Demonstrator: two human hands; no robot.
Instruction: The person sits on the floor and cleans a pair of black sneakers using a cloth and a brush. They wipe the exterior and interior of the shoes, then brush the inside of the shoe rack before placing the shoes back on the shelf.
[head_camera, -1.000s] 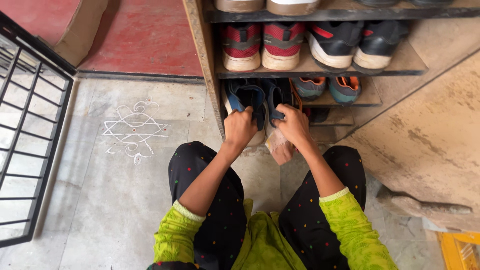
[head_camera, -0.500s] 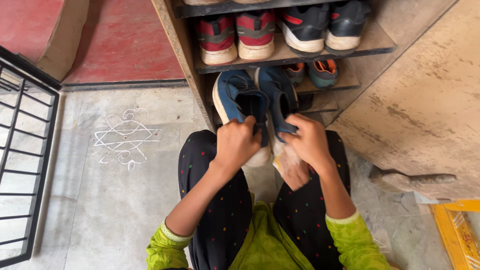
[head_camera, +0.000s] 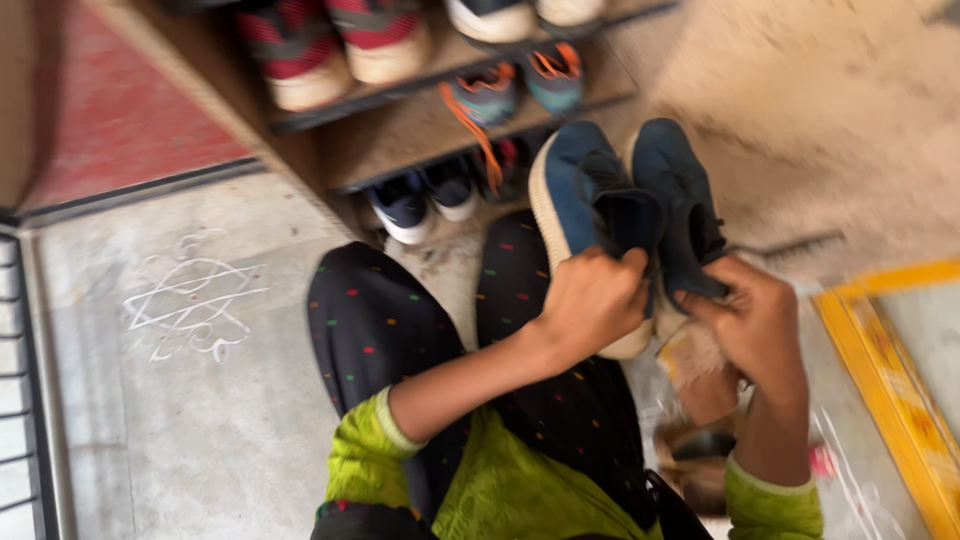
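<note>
My left hand (head_camera: 590, 300) grips the heel of a blue shoe with a cream sole (head_camera: 570, 190). My right hand (head_camera: 755, 325) grips the second blue shoe (head_camera: 675, 195) by its heel and also holds a brownish cloth (head_camera: 690, 355) under the fingers. Both shoes are lifted off the floor, toes pointing away, to the right of the wooden shoe rack (head_camera: 400, 135) and above my right knee. The frame is motion-blurred.
The rack holds red shoes (head_camera: 335, 50), teal shoes with orange laces (head_camera: 510, 90) and small dark blue shoes (head_camera: 425, 200) at the bottom. A white chalk drawing (head_camera: 190, 300) marks the grey floor at left. A yellow edge (head_camera: 890, 380) runs at right. A metal grille (head_camera: 25, 400) stands far left.
Both hands pulled the pair of blue shoes out of the lower shelf and carried them right, away from the rack. The view swung to the right.
</note>
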